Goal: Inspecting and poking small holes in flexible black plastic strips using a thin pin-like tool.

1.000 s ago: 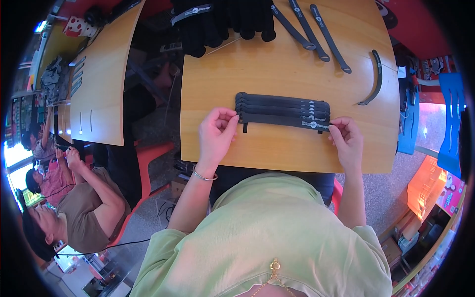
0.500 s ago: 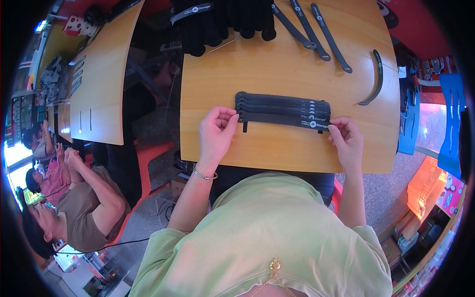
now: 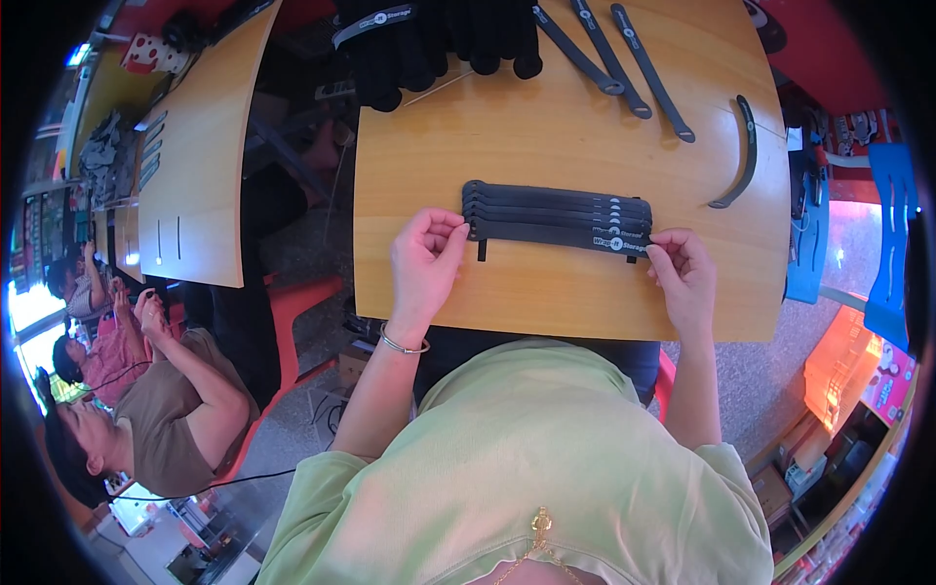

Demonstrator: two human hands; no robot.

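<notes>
Nothing has shifted: left hand point(image 3: 426, 255) and right hand point(image 3: 682, 276) still pinch the black strap stack point(image 3: 558, 216) ends between their fingers, squaring it on the surface point(image 3: 546, 127).

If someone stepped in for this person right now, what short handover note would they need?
Left hand: pinching the left end of the nearest black strap in the row of straps.
Right hand: pinching the right end of that strap.
Done: several straps lie side by side, overlapping, mid-table.
Left: three loose straps at the far edge, a curved one on the right, and a dark pile at the far left are not in the row.
</notes>
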